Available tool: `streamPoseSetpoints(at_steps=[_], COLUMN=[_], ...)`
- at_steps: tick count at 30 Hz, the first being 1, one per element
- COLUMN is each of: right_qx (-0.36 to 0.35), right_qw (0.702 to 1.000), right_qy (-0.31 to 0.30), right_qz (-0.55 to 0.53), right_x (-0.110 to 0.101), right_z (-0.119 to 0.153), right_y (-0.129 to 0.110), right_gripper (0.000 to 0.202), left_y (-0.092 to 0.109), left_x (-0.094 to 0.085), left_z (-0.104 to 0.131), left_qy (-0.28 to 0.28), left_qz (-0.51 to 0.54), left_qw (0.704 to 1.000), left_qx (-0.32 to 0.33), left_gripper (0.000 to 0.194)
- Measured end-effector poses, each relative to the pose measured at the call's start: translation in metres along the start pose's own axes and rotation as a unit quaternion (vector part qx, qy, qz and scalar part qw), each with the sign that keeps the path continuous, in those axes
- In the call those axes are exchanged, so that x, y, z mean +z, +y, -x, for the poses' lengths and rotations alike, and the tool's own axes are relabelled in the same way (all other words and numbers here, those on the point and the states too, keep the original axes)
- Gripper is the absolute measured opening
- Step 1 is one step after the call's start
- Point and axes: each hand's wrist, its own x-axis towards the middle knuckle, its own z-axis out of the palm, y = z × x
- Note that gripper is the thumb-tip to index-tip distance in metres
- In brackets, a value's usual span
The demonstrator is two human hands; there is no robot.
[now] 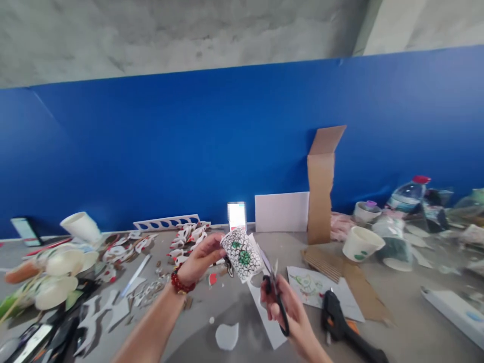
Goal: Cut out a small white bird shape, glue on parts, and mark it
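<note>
Between my two hands is a white paper piece [242, 252] drawn with black net-like lines and green patches. My left hand [202, 262], with a red bead bracelet at the wrist, is closed on its left edge. In my right hand [287, 302] are scissors [279, 302] with black handles, their blades pointing up beside the paper's right edge. A white paper strip [267, 322] lies below, partly behind my right hand. On the table under the drawn piece rests a small white paper scrap [227, 336].
At right are a black glue gun [338, 322], a sketched sheet [351, 301], cardboard [366, 297], a white cup [363, 244] and a large clear bottle [410, 194]. Red-and-white cutouts [187, 239], paper cups [81, 227] and scraps crowd the left. A blue panel [212, 146] stands behind.
</note>
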Motion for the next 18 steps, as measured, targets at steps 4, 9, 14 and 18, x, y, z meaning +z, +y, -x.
streamPoseSetpoints(at_steps=[4,9,14,18], right_qx=[0.061,0.085,0.093,0.097], right_qw=[0.992,0.981,0.981,0.982], right_qy=[-0.100,-0.159,-0.163,-0.157], right_qz=[0.043,0.069,0.044,0.051], right_x=[0.007,0.016,0.020,0.019], right_z=[0.002,0.002,0.001,0.001], right_y=[-0.011,-0.023,-0.023,-0.021], right_gripper=[0.058,0.062,0.061,0.056], left_y=[0.009,0.011,0.005,0.004], left_x=[-0.017,-0.017,-0.015,-0.016], left_z=[0.018,0.024,0.024,0.024], left_qy=[0.052,0.066,0.037,0.043], left_qz=[0.017,-0.025,-0.108,-0.138], left_qw=[0.999,0.997,0.991,0.987], left_qx=[0.001,-0.020,-0.068,-0.069], left_gripper=[0.021,0.023,0.027,0.027])
